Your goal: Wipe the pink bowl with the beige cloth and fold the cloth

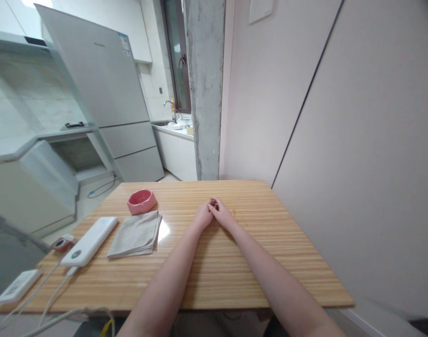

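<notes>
My left hand (pixel 203 215) and my right hand (pixel 221 213) meet over the far middle of the wooden table (pixel 291 262). Their fingers are curled and touch each other at the tips. Whatever may lie between the fingers is hidden or too small to make out. To the left of my hands a folded grey cloth (pixel 136 234) lies flat, apart from them. Just behind the cloth stands a pink bowl (pixel 142 202) with an angular rim.
A white power bank (pixel 91 241) with a cable plugged in lies at the left. Nearby are a small red object (pixel 63 243) with a dark round face and a white flat box (pixel 18 286). Cables hang over the front left edge. A wall (pixel 357 164) runs along the right.
</notes>
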The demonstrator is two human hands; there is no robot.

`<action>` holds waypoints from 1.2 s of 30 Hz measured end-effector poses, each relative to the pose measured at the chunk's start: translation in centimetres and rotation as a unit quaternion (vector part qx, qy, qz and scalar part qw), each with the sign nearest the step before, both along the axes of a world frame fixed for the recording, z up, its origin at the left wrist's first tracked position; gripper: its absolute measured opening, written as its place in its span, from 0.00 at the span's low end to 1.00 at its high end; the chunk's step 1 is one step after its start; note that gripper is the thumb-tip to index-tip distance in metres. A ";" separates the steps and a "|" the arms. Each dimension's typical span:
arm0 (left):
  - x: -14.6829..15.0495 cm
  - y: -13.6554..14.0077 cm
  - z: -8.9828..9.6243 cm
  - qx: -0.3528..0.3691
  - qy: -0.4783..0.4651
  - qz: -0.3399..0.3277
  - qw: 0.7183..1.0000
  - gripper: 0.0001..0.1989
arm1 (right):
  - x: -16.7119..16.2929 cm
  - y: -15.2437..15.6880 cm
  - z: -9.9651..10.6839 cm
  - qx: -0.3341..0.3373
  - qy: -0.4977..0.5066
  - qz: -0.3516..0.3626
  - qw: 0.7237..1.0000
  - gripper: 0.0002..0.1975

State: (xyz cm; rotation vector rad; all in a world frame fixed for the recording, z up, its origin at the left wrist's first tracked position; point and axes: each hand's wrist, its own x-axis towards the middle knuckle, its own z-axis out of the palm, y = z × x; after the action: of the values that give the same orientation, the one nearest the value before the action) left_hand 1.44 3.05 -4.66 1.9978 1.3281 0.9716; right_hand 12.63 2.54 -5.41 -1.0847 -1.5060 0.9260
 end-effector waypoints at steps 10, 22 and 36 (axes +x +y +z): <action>-0.3 -0.2 0.3 0.025 0.042 -0.007 0.999 0.12 | 0.1 0.6 -0.9 0.002 0.038 -0.008 0.999 0.14; -18.3 -2.4 7.0 0.053 0.209 0.510 0.833 0.29 | -0.1 1.3 -1.0 -0.079 0.116 -0.030 0.990 0.17; -13.3 -1.3 6.1 0.156 0.117 0.190 0.962 0.11 | 0.9 1.4 -0.3 -0.027 0.144 -0.111 0.983 0.21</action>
State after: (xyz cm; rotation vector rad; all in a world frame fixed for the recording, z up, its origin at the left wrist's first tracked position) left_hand -11.81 1.76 1.43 2.1866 1.8351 1.2090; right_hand 13.55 3.97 -5.74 -1.0808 -1.1042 0.9258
